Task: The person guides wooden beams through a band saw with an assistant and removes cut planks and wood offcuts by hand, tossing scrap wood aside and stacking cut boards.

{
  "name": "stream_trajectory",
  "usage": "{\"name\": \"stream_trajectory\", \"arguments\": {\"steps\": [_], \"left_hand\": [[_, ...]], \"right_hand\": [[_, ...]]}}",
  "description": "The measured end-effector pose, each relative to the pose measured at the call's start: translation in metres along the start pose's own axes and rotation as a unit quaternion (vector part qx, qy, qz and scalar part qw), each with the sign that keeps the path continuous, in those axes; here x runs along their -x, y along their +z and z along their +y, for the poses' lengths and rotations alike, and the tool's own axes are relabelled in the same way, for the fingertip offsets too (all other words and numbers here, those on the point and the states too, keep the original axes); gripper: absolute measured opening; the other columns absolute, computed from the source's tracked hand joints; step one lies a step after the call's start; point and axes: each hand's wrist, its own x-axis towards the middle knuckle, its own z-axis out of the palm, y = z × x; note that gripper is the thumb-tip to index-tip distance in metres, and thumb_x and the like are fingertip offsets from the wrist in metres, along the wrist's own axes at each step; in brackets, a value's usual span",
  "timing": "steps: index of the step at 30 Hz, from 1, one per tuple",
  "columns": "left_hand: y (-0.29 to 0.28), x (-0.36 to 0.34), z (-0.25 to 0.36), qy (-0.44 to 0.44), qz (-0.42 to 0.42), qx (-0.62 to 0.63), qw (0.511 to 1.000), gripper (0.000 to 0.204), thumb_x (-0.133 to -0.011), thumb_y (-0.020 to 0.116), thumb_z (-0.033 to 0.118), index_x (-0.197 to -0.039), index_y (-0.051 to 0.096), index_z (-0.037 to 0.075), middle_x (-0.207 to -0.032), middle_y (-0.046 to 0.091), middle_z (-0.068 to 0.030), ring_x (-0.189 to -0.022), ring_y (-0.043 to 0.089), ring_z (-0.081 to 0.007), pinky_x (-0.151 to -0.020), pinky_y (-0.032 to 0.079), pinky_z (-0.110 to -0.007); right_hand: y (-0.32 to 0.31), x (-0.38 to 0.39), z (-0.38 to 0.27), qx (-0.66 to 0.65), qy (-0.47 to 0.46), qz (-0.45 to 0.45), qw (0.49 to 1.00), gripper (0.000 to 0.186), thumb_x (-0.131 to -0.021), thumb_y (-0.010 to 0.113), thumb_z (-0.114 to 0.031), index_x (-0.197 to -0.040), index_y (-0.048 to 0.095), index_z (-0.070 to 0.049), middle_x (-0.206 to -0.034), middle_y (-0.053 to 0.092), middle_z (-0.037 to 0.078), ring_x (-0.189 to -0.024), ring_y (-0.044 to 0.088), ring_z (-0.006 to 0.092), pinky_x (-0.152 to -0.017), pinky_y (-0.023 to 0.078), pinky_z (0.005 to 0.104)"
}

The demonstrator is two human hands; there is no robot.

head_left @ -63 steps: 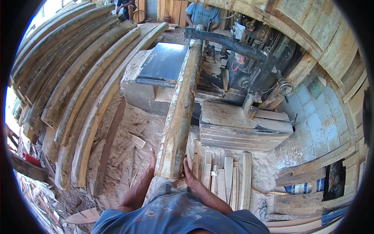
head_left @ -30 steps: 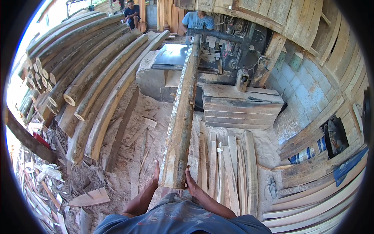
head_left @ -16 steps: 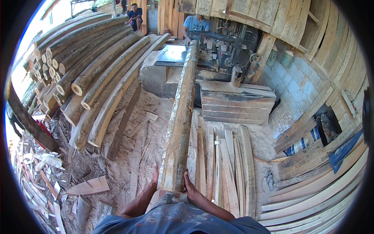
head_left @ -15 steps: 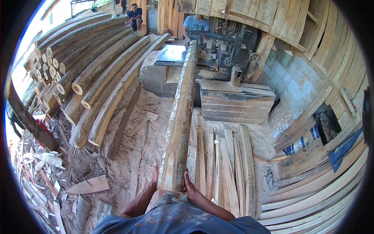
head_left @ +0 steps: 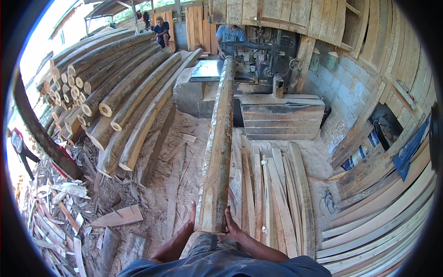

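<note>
A long, rough-barked timber [head_left: 212,184] runs away from me to the band saw [head_left: 272,60], with a flat top and rounded side. My right hand [head_left: 233,226] grips the right side of its near end. My left hand [head_left: 189,219] is raised just left of that end, fingers stretched out; whether it touches the wood is hard to tell. At the far end, a co-worker in a light blue shirt [head_left: 230,34] stands behind the metal saw table [head_left: 203,70].
Stacked logs [head_left: 134,106] fill the left, with offcuts [head_left: 60,217] and a post [head_left: 50,143]. Sawn boards [head_left: 281,194] lie ahead-right, more [head_left: 378,221] at right, near sandals [head_left: 327,201]. One person [head_left: 161,32] sits at back; another [head_left: 20,147] is at far left.
The saw and log pile appear farther away and more of the yard shows. The timber's near end and my hands sit lower in the picture, my hands still either side of it.
</note>
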Motion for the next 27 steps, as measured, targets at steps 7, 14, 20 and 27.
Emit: {"name": "stream_trajectory", "arguments": {"steps": [7, 14, 20, 27], "left_hand": [[-0.011, 0.064, -0.043, -0.004, 0.002, 0.005, 1.000, 0.084, -0.081, 0.017, 0.069, -0.136, 0.027, 0.005, -0.131, 0.040, -0.0155, -0.117, 0.044, -0.0276, -0.100, 0.033, -0.037], [-0.022, 0.184, 0.007, 0.023, 0.117, -0.140, 0.983, 0.074, -0.085, 0.027, 0.063, -0.131, 0.036, 0.006, -0.127, 0.046, -0.0142, -0.113, 0.047, -0.0244, -0.098, 0.035, -0.039], [-0.024, 0.278, -0.050, -0.007, 0.182, -0.040, 0.982, 0.070, -0.086, 0.029, 0.060, -0.130, 0.038, 0.007, -0.124, 0.048, -0.0146, -0.111, 0.049, -0.0260, -0.097, 0.037, -0.040], [-0.002, 0.287, -0.168, -0.058, 0.155, 0.162, 0.973, 0.065, -0.087, 0.031, 0.057, -0.129, 0.039, 0.007, -0.122, 0.050, -0.0151, -0.108, 0.051, -0.0278, -0.096, 0.038, -0.042]], "right_hand": [[0.024, 0.049, 0.051, -0.043, -0.049, 0.003, 0.998, 0.094, -0.072, 0.033, -0.077, -0.140, -0.006, -0.025, -0.147, 0.004, 0.004, -0.133, 0.012, 0.0251, -0.105, 0.018, 0.0440], [0.120, 0.074, 0.088, 0.002, -0.198, 0.023, 0.980, 0.086, -0.083, 0.029, -0.066, -0.140, 0.006, -0.007, -0.144, 0.014, 0.017, -0.133, 0.013, 0.0286, -0.107, 0.013, 0.0302], [0.172, 0.117, 0.148, 0.048, -0.233, 0.127, 0.963, 0.076, -0.087, 0.029, -0.057, -0.139, 0.012, -0.004, -0.130, 0.038, 0.025, -0.117, 0.041, 0.0335, -0.096, 0.033, 0.0349], [0.105, 0.168, 0.146, -0.292, 0.008, 0.104, 0.951, 0.060, -0.090, 0.032, -0.051, -0.134, 0.019, -0.011, -0.122, 0.040, 0.009, -0.106, 0.043, 0.0206, -0.091, 0.034, 0.0309]]}}
